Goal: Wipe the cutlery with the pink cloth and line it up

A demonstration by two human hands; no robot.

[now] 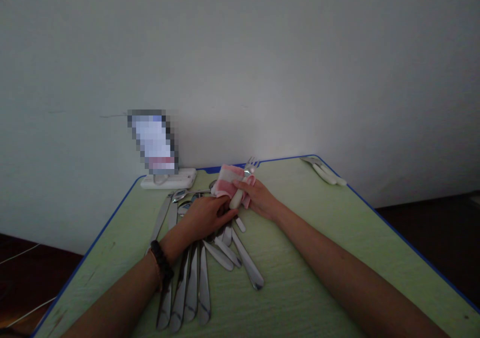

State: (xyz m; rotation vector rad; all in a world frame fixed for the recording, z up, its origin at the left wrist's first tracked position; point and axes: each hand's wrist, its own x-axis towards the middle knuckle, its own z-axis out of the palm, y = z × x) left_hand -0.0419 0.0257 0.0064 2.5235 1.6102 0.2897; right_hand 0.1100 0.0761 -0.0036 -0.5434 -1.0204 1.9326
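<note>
A fork (249, 167) with a white handle is held over the table, tines pointing up and away. My right hand (258, 198) is closed on a pink and white cloth (229, 177) wrapped about the fork, its thumb lying over the handle. My left hand (204, 218), a dark bead bracelet at the wrist, has its fingers curled at the handle's lower end. Beneath and around my left hand lies a pile of metal cutlery, with spoons (180, 195) at the far side and knives (204, 298) fanned toward me. My left hand hides part of the pile.
A light green table (300, 258) with a blue edge stands against a grey wall. At its far right corner lie a couple of white-handled utensils (325, 173). A blurred-out phone (153, 140) stands on a white base (170, 179) at the far left.
</note>
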